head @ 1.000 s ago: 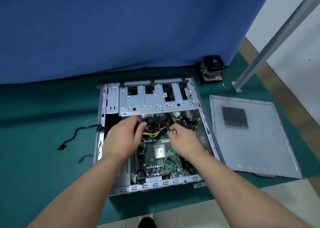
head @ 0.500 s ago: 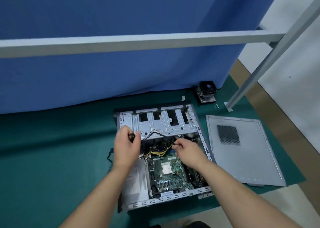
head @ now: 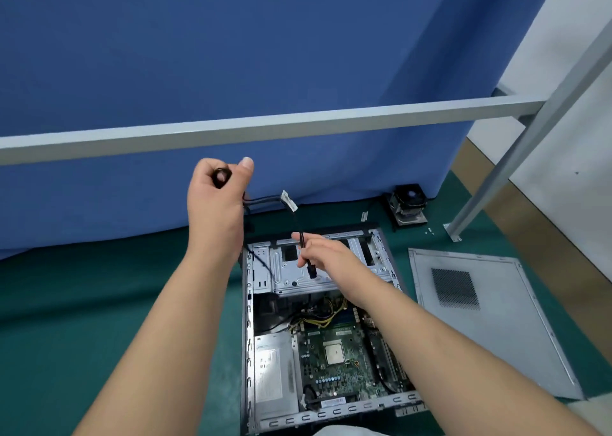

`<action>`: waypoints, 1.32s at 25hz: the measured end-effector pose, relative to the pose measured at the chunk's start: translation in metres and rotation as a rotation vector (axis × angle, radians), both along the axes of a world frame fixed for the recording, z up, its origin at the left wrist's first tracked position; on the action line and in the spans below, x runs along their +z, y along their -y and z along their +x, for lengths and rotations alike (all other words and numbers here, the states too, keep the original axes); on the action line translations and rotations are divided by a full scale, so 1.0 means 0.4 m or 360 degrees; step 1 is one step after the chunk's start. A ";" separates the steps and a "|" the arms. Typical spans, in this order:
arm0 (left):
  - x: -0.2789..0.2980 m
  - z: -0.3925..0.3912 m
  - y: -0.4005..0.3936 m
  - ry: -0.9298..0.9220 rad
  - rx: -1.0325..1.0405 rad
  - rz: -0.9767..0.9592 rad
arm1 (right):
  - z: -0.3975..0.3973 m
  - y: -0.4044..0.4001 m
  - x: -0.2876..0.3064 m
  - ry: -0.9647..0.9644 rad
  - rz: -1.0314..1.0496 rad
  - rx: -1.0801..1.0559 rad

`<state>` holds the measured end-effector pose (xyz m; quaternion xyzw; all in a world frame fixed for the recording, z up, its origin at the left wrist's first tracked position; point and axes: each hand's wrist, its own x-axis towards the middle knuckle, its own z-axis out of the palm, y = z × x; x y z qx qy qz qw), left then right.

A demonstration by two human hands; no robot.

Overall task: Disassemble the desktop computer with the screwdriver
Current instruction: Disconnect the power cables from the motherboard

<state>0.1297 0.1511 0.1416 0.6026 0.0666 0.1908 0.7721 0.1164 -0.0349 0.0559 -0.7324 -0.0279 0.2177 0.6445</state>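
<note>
The opened desktop case (head: 249, 336) lies flat on the green mat, its motherboard (head: 337, 356), power supply (head: 275, 372) and silver drive cage (head: 288, 270) exposed. My left hand (head: 215, 197) is raised well above the case and grips one end of a black cable (head: 265, 199). The cable runs past a white tag to my right hand (head: 318, 246), which pinches it just above its black connector over the drive cage. No screwdriver is visible.
The removed grey side panel (head: 490, 319) lies on the green mat (head: 99, 303) right of the case. A CPU cooler (head: 407, 203) and small screws (head: 429, 231) sit at the back by the blue curtain. A grey metal frame bar (head: 298, 124) crosses overhead.
Both hands have lifted out of the case, drawing the black cable up and free. My left hand rose highest. The view tilted up, so the case sits lower in the picture.
</note>
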 end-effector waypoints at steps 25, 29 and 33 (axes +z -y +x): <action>-0.388 -0.065 0.037 -0.0762 -0.0588 -0.0972 | -0.095 0.080 -0.093 -0.1150 0.0246 0.0094; -0.381 -0.051 0.045 -0.0800 -0.0437 -0.1008 | -0.105 0.079 -0.103 -0.1211 0.0146 0.0222; -0.389 -0.048 0.035 -0.0870 -0.0178 -0.1062 | -0.115 0.107 -0.105 -0.1180 0.0180 0.0044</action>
